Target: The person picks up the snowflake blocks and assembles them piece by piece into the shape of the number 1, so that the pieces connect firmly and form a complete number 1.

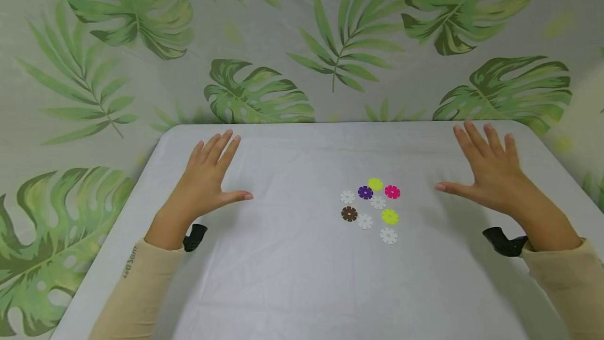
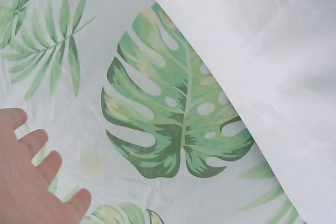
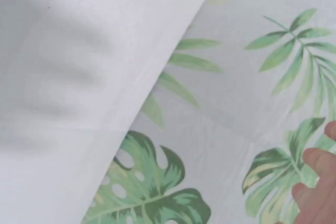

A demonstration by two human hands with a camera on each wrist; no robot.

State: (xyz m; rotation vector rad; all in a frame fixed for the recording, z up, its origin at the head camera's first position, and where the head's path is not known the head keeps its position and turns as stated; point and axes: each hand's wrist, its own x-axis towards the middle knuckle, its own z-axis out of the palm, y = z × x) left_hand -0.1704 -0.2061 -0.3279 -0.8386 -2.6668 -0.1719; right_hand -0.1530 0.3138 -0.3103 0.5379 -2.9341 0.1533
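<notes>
Several flat notched plastic discs lie in a loose group right of the table's middle: a purple disc [image 1: 365,192], a pink disc [image 1: 392,192], a brown disc [image 1: 349,214], yellow-green discs [image 1: 390,216] and white discs [image 1: 388,235]. Over the table's left part my left hand [image 1: 202,180] is held up, fingers spread and thumb pointing inward, with nothing in it. My right hand [image 1: 491,174] is held likewise over the right part, also holding nothing; it is the nearer hand to the discs. Both wrist views show only fingertips, with no discs.
A white cloth covers the table [image 1: 283,277], whose far edge meets a leaf-patterned backdrop [image 1: 264,25]. The same pattern runs down past the left and right edges. Black wrist devices [image 1: 506,243] sit beneath both wrists.
</notes>
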